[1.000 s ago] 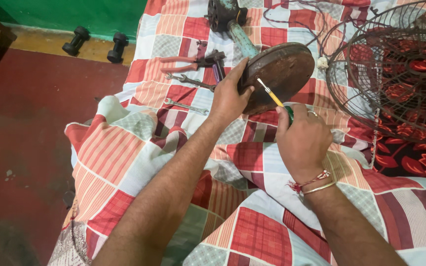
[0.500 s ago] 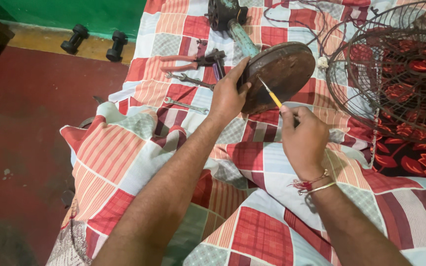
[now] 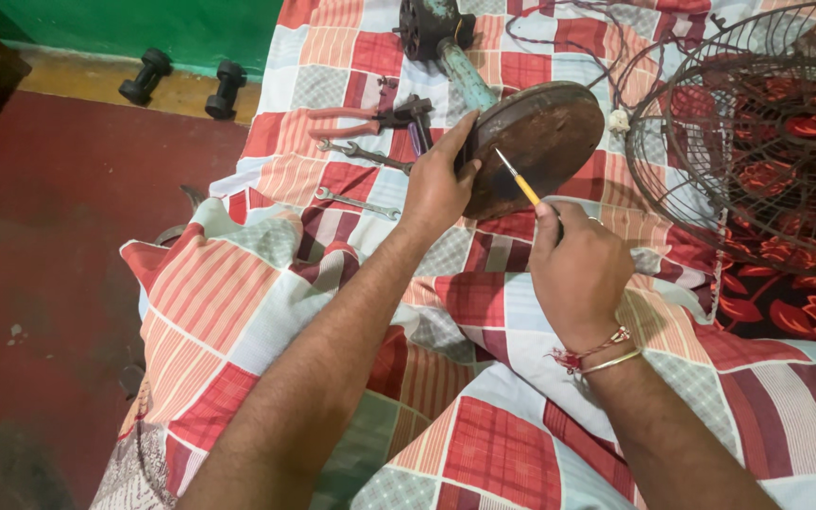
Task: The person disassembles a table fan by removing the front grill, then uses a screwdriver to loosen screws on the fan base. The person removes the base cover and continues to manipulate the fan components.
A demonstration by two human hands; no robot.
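Dim warm light, soft shadows — sharp

Rusty metal, soft cloth, dull tools

Your left hand [image 3: 438,184] grips a round fan base [image 3: 540,142] of rough, rust-brown matt metal; your right hand [image 3: 578,274] holds a screwdriver [image 3: 518,179] with a glossy yellow plastic shaft. The patchwork sheet [image 3: 266,283] is soft, matt cloth; the wrenches [image 3: 356,177] are dull grey metal; the fan guard [image 3: 757,123] is thin, tarnished wire.
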